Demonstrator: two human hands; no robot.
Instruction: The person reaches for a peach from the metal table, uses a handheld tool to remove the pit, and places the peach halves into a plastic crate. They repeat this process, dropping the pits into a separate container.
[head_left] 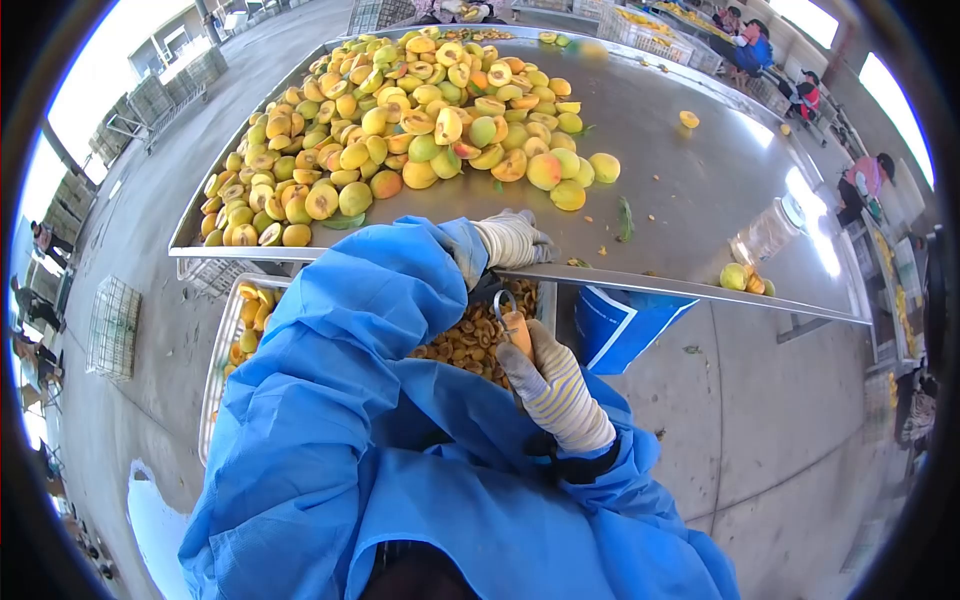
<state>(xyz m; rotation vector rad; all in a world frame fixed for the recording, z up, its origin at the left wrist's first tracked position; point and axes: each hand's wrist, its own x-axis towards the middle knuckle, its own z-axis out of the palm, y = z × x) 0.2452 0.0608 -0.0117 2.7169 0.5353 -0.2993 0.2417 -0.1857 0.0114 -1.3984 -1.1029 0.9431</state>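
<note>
My left hand, in a striped knit glove, rests at the near edge of the metal table. Its fingers look curled and bunched; whatever may be under them is hidden. Lower down, my right hand, gloved the same way, is closed around the orange handle of a pitting knife with a curved metal loop blade. That blade points up, just below the table edge. Beyond my left hand is a large heap of yellow peaches, many halved. Under the edge, a crate holds brown peach pits, partly covered by my sleeves.
A white crate with peach pieces stands at left below the table. A blue bucket sits under the edge. Rightward on the table are a clear jar and several peach pieces. Other people work in the background.
</note>
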